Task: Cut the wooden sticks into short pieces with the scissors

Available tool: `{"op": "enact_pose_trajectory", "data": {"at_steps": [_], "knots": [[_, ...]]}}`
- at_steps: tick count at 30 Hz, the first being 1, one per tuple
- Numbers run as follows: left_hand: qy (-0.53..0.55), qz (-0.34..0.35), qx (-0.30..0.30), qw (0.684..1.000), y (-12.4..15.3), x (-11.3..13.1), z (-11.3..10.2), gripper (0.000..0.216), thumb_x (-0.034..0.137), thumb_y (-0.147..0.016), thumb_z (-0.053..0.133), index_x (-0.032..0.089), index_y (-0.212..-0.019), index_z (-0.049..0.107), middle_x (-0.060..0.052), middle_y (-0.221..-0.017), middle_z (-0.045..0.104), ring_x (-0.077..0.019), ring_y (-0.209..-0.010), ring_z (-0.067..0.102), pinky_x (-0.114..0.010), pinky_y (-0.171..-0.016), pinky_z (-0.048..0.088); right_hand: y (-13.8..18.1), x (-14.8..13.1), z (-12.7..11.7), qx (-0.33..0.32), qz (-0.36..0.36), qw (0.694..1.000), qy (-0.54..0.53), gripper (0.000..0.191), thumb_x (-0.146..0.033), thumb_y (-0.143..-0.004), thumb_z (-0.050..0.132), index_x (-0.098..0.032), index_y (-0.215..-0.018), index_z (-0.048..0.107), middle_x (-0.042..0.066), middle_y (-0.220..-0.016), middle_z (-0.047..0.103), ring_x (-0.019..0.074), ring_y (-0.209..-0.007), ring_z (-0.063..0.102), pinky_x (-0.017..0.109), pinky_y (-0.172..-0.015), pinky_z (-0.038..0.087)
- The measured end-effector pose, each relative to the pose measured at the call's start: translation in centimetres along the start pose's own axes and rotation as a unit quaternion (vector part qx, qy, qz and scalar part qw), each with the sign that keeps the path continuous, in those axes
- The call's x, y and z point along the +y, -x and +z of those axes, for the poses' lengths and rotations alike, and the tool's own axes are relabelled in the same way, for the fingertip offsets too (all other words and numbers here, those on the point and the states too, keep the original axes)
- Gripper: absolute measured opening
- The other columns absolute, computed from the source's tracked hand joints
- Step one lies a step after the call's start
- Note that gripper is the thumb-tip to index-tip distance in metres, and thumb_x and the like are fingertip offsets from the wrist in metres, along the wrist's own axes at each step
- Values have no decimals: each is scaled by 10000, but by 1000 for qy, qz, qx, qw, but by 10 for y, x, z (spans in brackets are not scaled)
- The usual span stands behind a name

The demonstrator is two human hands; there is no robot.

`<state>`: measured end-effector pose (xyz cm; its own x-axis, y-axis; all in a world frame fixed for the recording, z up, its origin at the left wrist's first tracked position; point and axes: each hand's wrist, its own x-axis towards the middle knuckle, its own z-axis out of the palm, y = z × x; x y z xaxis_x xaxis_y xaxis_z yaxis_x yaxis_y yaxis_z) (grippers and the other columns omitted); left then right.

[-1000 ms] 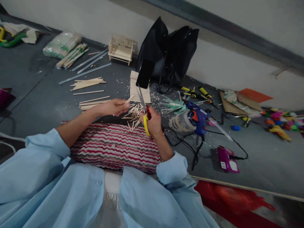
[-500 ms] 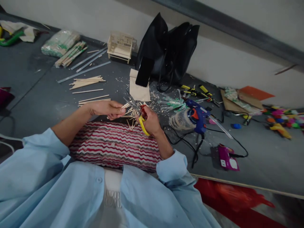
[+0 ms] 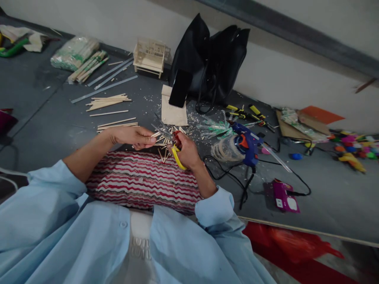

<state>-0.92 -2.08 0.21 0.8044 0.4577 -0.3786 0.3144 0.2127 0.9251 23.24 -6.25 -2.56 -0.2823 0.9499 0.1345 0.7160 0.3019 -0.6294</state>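
My right hand [image 3: 187,150] is closed round the red and yellow handles of a pair of scissors [image 3: 166,132], whose blades are spread and point up and left. Facing it, my left hand [image 3: 137,137] pinches a thin wooden stick [image 3: 156,135] whose end lies at the blades. Short cut sticks [image 3: 163,152] are heaped below and behind the scissors, by the edge of a striped cushion [image 3: 142,179]. Longer wooden sticks [image 3: 108,101] lie in loose rows beyond my left forearm.
Behind are a small wooden model bench [image 3: 149,59], a phone [image 3: 180,88] leaning on a black bag [image 3: 207,59], and a wrapped stick pack [image 3: 75,53]. To the right, a blue glue gun [image 3: 250,148] rests on a clear jar [image 3: 225,150], its cable running to a purple power box [image 3: 286,196].
The scissors' blades have tipped slightly left and up. Both hands stay almost in place, and the view has shifted a little.
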Motion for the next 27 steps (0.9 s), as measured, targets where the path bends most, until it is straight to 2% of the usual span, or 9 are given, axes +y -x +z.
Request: {"op": "enact_pose_trajectory", "data": {"at_steps": [9,14,17,22,27], "knots": [[-16,8,11,1000,1,2,1,468,591,-826,611,143,-722,523,34,-630,419,-59,-524,324,-193,-471,279,2,3,2,-7,-5,1000,13,178,-254,-714,592,-204,-867,514,16,-803,565,155,-684,476,258,-621,360],[-44,8,7,999,0,-1,-3,497,631,-818,592,144,-730,534,31,-634,427,-57,-516,354,-185,-468,311,4,5,6,-23,20,999,-12,241,-186,-678,564,-205,-917,537,20,-807,611,163,-693,529,253,-634,400],[-49,15,6,999,-1,-2,-6,493,635,-802,608,151,-723,553,21,-627,446,-64,-505,372,-191,-450,316,4,4,8,-12,22,1000,-7,219,-165,-668,546,-212,-881,545,18,-789,630,160,-678,531,250,-632,400],[43,13,33,998,-2,1,-5,485,606,-759,681,158,-662,523,38,-565,369,-55,-467,317,-198,-422,275,3,5,8,31,26,999,14,58,-186,-680,513,-224,-724,514,-6,-662,583,140,-592,465,250,-609,367],[160,85,128,975,-9,0,-10,455,563,-800,666,164,-662,495,69,-535,271,-37,-436,252,-188,-420,229,1,13,4,83,68,994,34,22,-225,-722,514,-231,-701,515,-17,-623,559,137,-570,444,252,-586,350]]}}
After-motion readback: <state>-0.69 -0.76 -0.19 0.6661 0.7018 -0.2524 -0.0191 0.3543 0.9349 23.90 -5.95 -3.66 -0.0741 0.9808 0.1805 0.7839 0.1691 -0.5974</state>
